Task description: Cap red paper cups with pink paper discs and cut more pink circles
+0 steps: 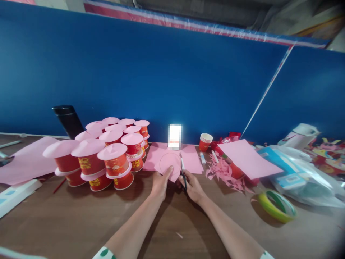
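My left hand (161,181) pinches the near edge of a pink paper sheet (172,160) marked with a drawn circle, lying on the brown table. My right hand (192,185) is closed round the handles of black scissors (183,169). The blades point away from me, along the right side of the circle on the sheet. Both forearms reach in from the bottom of the view.
Stacked red paper cups with pink paper cone lids (107,154) stand at left, a black flask (68,120) behind them. A single red cup (205,141), glue sticks (202,158), pink scraps (225,172), another pink sheet (246,158), a green tape roll (275,205) and plastic bags (296,172) lie at right. A blue wall (161,79) backs the table.
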{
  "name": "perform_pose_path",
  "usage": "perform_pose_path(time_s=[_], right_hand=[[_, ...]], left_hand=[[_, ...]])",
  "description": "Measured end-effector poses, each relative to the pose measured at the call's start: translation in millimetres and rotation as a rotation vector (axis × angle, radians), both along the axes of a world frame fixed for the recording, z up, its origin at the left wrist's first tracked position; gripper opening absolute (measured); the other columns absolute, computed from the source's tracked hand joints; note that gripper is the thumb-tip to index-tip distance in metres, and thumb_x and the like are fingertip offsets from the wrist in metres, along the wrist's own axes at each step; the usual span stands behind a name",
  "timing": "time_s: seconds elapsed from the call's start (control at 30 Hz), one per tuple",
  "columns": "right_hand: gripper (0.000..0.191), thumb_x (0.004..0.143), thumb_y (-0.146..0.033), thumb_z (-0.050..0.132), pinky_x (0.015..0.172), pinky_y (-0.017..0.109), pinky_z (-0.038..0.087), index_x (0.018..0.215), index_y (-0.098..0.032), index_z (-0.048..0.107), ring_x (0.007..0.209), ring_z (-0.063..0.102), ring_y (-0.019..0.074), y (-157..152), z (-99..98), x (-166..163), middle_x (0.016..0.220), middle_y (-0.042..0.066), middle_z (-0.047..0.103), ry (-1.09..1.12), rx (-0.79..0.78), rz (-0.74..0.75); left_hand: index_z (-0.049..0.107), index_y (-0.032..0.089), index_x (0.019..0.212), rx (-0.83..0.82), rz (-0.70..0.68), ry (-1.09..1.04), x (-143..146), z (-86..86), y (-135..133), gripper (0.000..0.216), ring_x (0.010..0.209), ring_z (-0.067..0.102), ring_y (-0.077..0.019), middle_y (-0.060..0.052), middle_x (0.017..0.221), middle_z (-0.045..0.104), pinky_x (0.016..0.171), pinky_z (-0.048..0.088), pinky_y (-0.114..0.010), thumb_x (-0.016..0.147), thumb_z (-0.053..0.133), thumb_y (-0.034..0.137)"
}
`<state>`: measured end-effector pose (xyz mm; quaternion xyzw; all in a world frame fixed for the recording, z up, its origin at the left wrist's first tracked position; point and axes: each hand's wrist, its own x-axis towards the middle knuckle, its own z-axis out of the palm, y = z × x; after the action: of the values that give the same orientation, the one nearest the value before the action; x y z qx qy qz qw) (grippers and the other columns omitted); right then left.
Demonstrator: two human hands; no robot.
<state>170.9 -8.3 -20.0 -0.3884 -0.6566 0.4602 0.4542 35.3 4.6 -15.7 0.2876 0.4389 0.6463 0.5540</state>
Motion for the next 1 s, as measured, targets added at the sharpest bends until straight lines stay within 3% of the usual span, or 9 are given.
perform_pose_path(time_s=[1.0], right_hand=[[0.028,0.083,-0.044,0.053,0.052,0.022,0.042,0.089,-0.017,0.051,0.054,0.052,0.0104,2.1,-2.6,1.1,0.064,-0.002,0.054,-0.037,-0.051,-0.013]], left_hand=[[0.066,0.007,0.087,-0.005,0.015,0.008,-0.8,0.1,0.5,0.045,0.057,0.063,-0.0180,-0.010,0.069,0.068,0.055,0.049,-0.028,0.058,0.075,0.039]])
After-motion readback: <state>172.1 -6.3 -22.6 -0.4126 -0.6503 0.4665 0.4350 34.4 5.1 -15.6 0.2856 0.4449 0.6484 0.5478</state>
